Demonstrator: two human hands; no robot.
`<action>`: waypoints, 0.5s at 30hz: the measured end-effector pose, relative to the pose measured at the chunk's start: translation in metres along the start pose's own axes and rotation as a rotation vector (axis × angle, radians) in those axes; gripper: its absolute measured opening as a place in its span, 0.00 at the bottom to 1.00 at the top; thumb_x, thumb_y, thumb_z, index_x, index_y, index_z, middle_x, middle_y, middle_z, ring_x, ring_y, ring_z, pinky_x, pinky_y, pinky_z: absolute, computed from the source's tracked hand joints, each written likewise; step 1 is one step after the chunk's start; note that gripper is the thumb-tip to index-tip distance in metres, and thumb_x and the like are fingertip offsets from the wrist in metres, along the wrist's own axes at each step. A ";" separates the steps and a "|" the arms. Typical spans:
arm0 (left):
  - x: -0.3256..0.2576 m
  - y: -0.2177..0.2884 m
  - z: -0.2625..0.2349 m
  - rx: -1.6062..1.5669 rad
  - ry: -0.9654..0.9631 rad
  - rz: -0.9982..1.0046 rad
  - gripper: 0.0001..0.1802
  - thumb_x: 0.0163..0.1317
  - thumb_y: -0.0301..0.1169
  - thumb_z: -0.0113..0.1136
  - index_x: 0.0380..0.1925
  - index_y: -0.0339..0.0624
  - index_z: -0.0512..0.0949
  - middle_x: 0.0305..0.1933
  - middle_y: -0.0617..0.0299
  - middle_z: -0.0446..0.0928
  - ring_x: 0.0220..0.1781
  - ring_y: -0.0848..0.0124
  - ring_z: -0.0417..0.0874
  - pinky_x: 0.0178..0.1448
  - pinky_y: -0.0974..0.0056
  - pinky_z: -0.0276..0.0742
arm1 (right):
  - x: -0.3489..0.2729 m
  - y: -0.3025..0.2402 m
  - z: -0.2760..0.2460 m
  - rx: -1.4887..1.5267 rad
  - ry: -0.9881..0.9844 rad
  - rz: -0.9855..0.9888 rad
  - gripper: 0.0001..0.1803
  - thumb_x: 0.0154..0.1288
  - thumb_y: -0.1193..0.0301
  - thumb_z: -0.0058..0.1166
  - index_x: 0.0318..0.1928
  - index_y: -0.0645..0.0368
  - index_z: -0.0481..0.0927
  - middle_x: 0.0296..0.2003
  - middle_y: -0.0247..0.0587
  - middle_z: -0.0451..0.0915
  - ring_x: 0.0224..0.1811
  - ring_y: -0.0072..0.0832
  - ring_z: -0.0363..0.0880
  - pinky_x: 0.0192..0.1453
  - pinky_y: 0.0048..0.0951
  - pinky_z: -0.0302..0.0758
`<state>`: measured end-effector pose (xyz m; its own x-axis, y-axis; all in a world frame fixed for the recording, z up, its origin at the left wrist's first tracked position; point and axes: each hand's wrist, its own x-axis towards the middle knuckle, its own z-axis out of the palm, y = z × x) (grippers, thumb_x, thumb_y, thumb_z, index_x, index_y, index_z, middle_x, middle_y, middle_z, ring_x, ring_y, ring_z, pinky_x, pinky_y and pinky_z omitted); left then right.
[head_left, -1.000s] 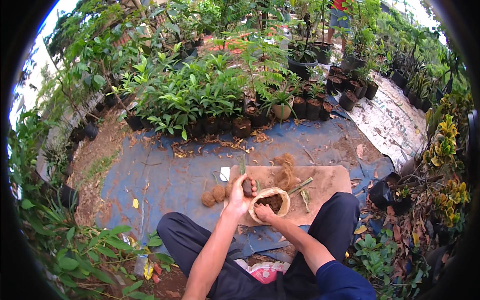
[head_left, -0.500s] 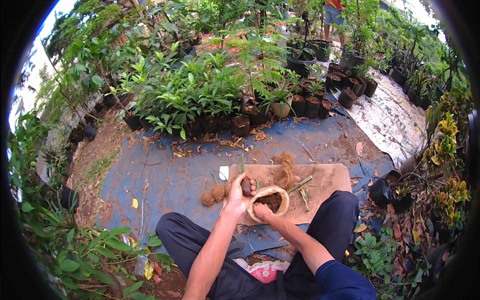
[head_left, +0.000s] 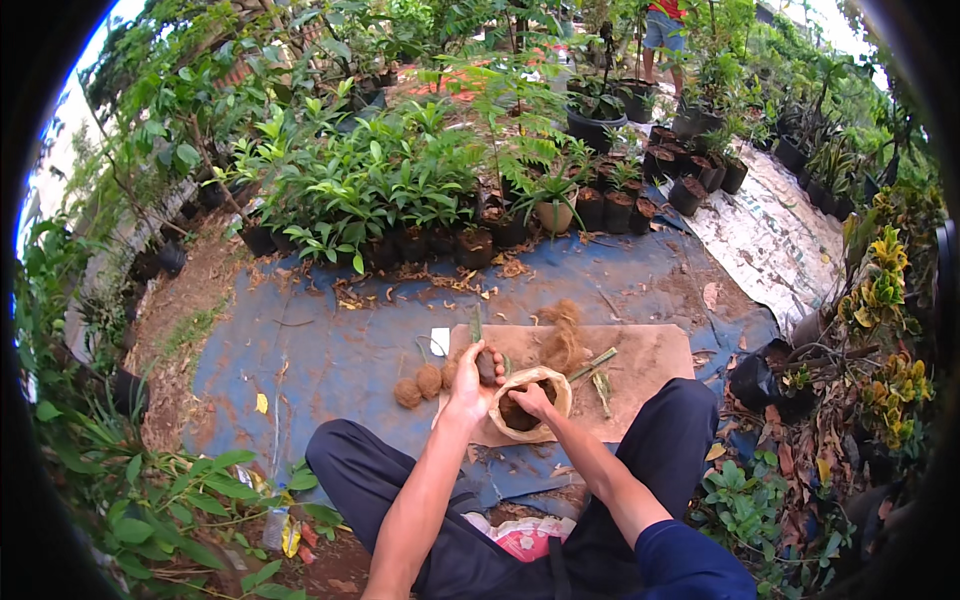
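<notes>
My left hand [head_left: 467, 384] is closed round a dark soil ball [head_left: 487, 366], and a green stem cutting [head_left: 477, 322] sticks up from it. Beside it, an open pale bag [head_left: 562, 408] with its rim rolled down holds brown soil [head_left: 515, 416]. My right hand [head_left: 533, 399] reaches over the rim into the bag, fingers bunched at the soil and their tips partly hidden. Left of my left hand lie brown fibre-wrapped balls [head_left: 408, 392]. A tuft of loose coir fibre [head_left: 563, 338] lies beyond the bag, and a cut green stem [head_left: 594, 365] rests to its right.
A brown board [head_left: 655, 365] lies under the bag on a blue tarp [head_left: 330, 350]. Potted plants [head_left: 385, 195] line the far side, and a white sheet [head_left: 770, 225] spreads at the right. Dry leaves and leafy plants [head_left: 885, 390] border the right. A person [head_left: 664, 32] stands far back.
My right hand has moved from the bag's near side toward its middle and far side. My left hand keeps holding the soil ball with the cutting. The whole view has shifted slightly.
</notes>
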<state>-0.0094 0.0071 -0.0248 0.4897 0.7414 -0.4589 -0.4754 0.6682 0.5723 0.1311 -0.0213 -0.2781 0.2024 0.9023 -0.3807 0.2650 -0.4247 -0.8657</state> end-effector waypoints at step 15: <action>0.016 -0.019 -0.012 0.056 0.069 -0.001 0.12 0.68 0.41 0.53 0.36 0.45 0.72 0.28 0.64 0.74 0.26 0.72 0.74 0.29 0.68 0.71 | -0.018 -0.032 -0.064 0.773 -0.267 0.389 0.12 0.68 0.72 0.49 0.51 0.52 0.76 0.50 0.35 0.77 0.55 0.29 0.74 0.54 0.40 0.82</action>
<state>-0.0017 0.0074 -0.0512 0.4372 0.7446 -0.5044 -0.4327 0.6658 0.6078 0.1789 -0.0282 -0.2225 -0.1060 0.7337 -0.6711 -0.5029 -0.6218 -0.6004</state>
